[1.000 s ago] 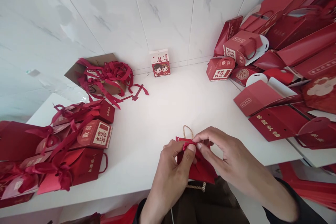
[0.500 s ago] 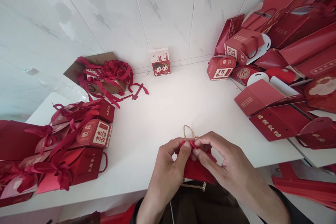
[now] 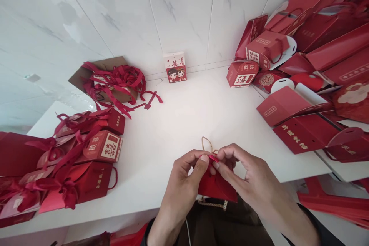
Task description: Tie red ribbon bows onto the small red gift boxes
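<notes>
A small red gift bag [image 3: 216, 186] with tan rope handles [image 3: 206, 143] lies at the near edge of the white table [image 3: 184, 119]. My left hand [image 3: 184, 182] and my right hand [image 3: 245, 173] meet over its top. Both pinch a thin red ribbon [image 3: 212, 158] between thumb and fingertips. The rest of the ribbon is hidden under my fingers.
Finished red bags and boxes tied with ribbon [image 3: 72, 161] pile at the left. A brown box of loose red ribbons [image 3: 115, 82] sits at the back left. A small cartoon-couple box [image 3: 175, 68] stands against the wall. Flat red bags and boxes [image 3: 302, 69] heap at the right.
My fingers have drawn closer together on the ribbon, and the bag has slipped slightly toward me. The view has shifted a little.
</notes>
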Demonstrator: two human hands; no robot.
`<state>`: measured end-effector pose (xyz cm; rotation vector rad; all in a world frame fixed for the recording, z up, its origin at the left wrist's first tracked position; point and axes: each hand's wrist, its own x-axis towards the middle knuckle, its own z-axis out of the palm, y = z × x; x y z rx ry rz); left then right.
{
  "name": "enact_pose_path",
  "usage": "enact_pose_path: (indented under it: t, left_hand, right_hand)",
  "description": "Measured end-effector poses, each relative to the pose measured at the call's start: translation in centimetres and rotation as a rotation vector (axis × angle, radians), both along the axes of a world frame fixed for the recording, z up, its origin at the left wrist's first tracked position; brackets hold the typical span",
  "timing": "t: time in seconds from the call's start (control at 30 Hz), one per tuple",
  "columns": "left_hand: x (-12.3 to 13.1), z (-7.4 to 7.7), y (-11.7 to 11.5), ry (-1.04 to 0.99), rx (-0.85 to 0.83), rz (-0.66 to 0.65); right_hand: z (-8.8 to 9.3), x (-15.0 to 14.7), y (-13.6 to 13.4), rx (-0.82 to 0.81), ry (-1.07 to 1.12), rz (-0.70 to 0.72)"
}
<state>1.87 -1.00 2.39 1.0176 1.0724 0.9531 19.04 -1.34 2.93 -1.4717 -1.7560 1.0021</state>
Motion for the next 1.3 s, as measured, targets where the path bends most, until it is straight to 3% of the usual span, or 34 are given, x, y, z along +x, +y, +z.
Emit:
enact_pose_path:
  t: [0.37,0.7,1.07,1.3]
  left_hand:
    - [0.1,0.1,-0.1,-0.034,-0.075,0.027]
    - [-0.6,0.0,-0.3,0.119,-0.016,-0.010]
    - [0.5,-1.8,-1.6,0.543,0.377,0.116]
    - [0.6,-2.3,-1.9,0.632,0.702,0.154]
  right_hand:
    - [-0.3,0.1,-0.7,0.264,-0.030,0.082]
    - [-0.8,0.6,-0.7,0.121,-0.102,0.115]
    - [-0.6,0.9,-0.7,-0.021,-0.046,0.056]
    - [-0.7,0.6,-0.4,0.045,-0.045,0.113]
